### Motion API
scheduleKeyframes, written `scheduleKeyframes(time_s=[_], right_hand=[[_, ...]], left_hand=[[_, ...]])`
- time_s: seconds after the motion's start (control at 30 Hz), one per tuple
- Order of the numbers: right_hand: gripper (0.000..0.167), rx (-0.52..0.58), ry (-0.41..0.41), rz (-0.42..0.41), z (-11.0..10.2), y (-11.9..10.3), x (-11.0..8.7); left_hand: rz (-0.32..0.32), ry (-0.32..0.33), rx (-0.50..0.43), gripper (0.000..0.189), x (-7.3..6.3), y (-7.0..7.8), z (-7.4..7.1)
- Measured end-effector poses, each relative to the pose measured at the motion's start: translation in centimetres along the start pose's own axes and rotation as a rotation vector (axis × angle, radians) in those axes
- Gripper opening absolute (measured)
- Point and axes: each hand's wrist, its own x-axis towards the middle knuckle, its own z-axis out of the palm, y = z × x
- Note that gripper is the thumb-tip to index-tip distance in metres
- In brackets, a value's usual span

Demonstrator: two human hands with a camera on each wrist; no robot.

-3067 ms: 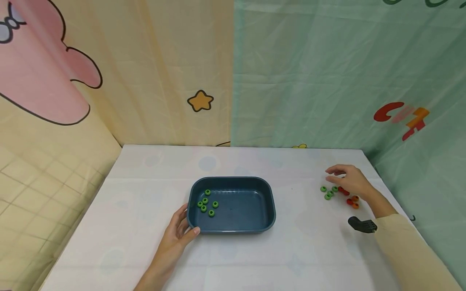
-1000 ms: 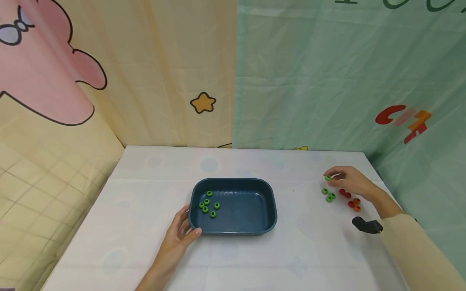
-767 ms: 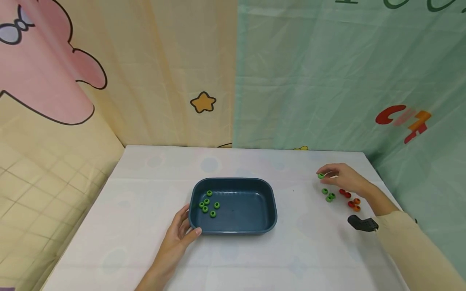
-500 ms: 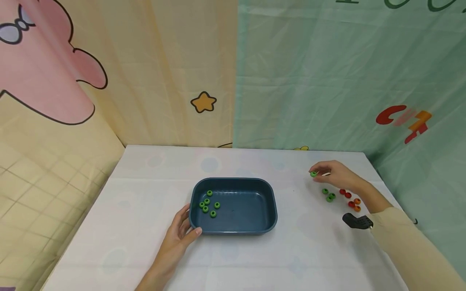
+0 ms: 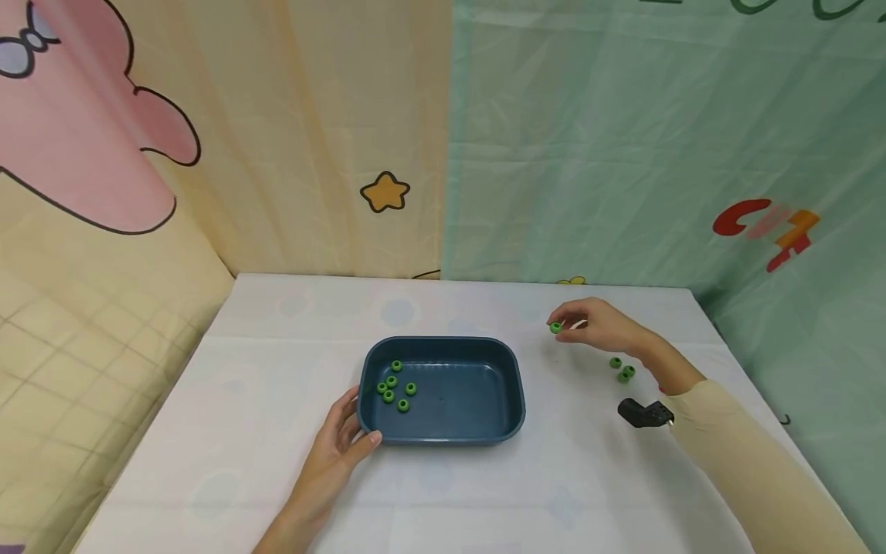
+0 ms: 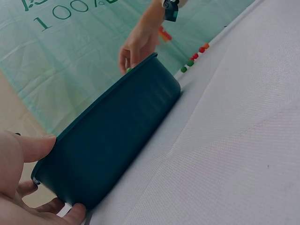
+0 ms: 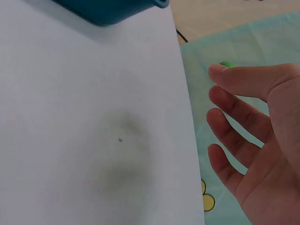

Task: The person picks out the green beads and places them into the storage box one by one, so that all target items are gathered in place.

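Note:
My right hand [image 5: 598, 326] pinches a green bead [image 5: 555, 328] between thumb and fingertips, held above the table to the right of a dark blue tray [image 5: 443, 442]. In the right wrist view only a sliver of that bead [image 7: 227, 64] shows past the thumb; the other fingers are loosely bent. My left hand [image 5: 334, 454] grips the tray's near left corner, thumb at the rim and fingers around the outer wall, as the left wrist view also shows on the tray wall [image 6: 112, 131]. Several green beads [image 5: 389, 396] lie in the tray's left part.
Right of the tray, a few green beads [image 5: 625, 375] lie on the white tablecloth [image 5: 484, 500]. Red and orange beads [image 6: 201, 49] beside them are mostly hidden by the right arm in the head view. A black device [image 5: 645, 413] sits at the right wrist. Curtains stand behind the table.
My right hand has picked up a green bead from the pile and carried it left toward the tray. The arm now covers the red and orange beads. The left hand stays at the tray.

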Motion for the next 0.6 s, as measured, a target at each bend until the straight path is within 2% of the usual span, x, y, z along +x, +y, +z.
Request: scheduleKeyframes(time_s=[0.6], right_hand=[[0.021, 0.007, -0.113, -0.147, 3.1, -5.8, 4.5]], left_hand=[[-0.016, 0.003, 0.018, 0.078, -0.1, 0.3, 0.0]])
